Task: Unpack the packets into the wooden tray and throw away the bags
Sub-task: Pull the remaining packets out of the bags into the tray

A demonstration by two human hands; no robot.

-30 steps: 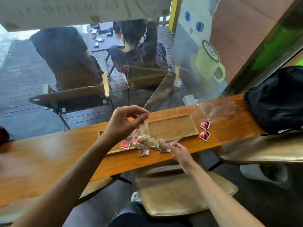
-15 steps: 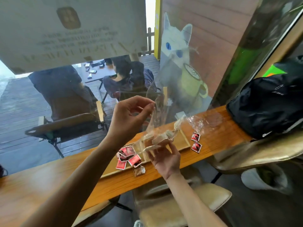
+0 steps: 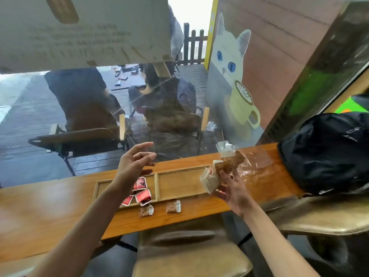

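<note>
Two hands up over the wooden counter (image 3: 60, 212). Your left hand (image 3: 133, 163) hovers above the left compartment of the wooden tray (image 3: 179, 183), fingers spread loose and holding nothing. Your right hand (image 3: 232, 186) is raised just past the tray's right end, fingers curled round a bunch of brown packets (image 3: 221, 170) in pale wrappers; how many, can't tell. Clear plastic bag (image 3: 257, 159) lies crumpled on the counter beyond that hand, near the window glass; whether it touches the packets is unclear. Red packets (image 3: 142, 191) sit piled at the right side of the tray's left compartment, one hanging over the near rim. Right compartment shows bare wood. Two loose brown packets (image 3: 173, 206) lie on the counter just in front of the tray, side by side, apart from each other. Black backpack (image 3: 327, 150) rests on the counter's right end. Tan padded chair (image 3: 189, 254) stands below the counter edge.
</note>
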